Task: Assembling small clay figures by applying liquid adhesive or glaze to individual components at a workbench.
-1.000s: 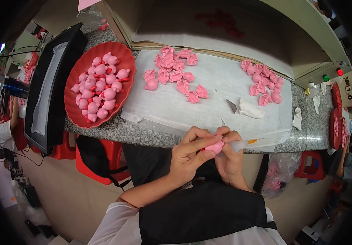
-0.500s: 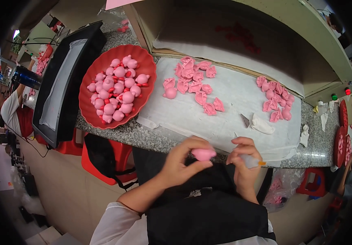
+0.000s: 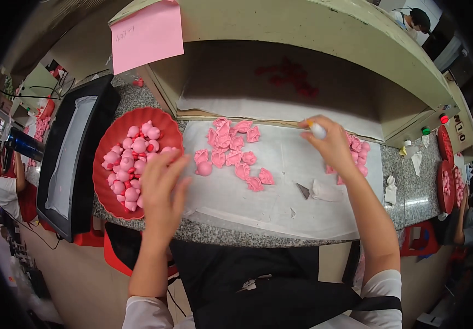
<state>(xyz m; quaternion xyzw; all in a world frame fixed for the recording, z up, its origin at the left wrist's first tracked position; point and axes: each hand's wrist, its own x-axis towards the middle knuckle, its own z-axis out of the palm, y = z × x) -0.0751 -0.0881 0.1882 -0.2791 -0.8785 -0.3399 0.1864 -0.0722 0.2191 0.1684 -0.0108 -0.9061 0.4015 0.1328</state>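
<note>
My left hand [image 3: 162, 189] is at the right rim of a scalloped red bowl [image 3: 100, 193], its fingers apart and slightly blurred, with nothing visible between them. Round pink figure parts [image 3: 128, 164] with small red pieces fill the bowl. Over the white-covered worktop, my right hand [image 3: 332, 143] grips a small translucent squeeze bottle [image 3: 318, 130] with an orange tip. Beneath and beside that wrist lies a group of pink parts [image 3: 361, 156], partly hidden by it. Hollow pink shell pieces [image 3: 236, 143] form another cluster between my hands, with one round pink part [image 3: 204, 168] beside them.
A grey blade-like scrap [image 3: 302, 190] and a crumpled white cloth [image 3: 327, 191] lie on the paper. Behind stands a cream open-fronted cabinet [image 3: 324, 33] with reddish parts inside. A black tray [image 3: 50, 197] is at the left; other people work at both sides.
The pink piece has left my left hand, which has moved left to the bowl. My right hand has gone up and forward with the bottle. The view has shifted, showing more cabinet.
</note>
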